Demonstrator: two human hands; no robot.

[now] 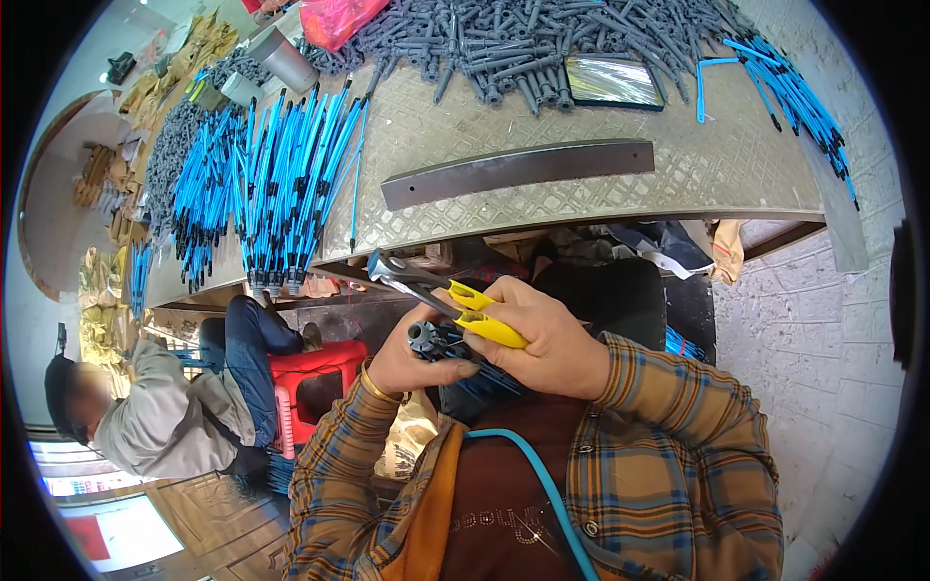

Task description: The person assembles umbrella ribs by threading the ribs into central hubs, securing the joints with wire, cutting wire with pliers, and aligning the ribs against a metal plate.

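My left hand (395,360) is wrapped round a dark grey round piece with a notched end (422,336), held in front of my chest. My right hand (554,347) grips yellow-handled pliers (496,331). Their metal head points up and left, past the grey piece, toward the table edge. The handles stand somewhat apart, and the plier jaws are not touching the piece. Dark and blue thin rods (489,381) show beneath my hands; whether they join the grey piece I cannot tell.
On the patterned table (465,208) lie a dark curved bar (518,171), bundled blue rods (295,184) at left, more blue rods (790,92) at right, a heap of grey plastic pieces (504,44) and a shiny panel (615,80). A co-worker (184,412) sits left, near a red stool (315,378).
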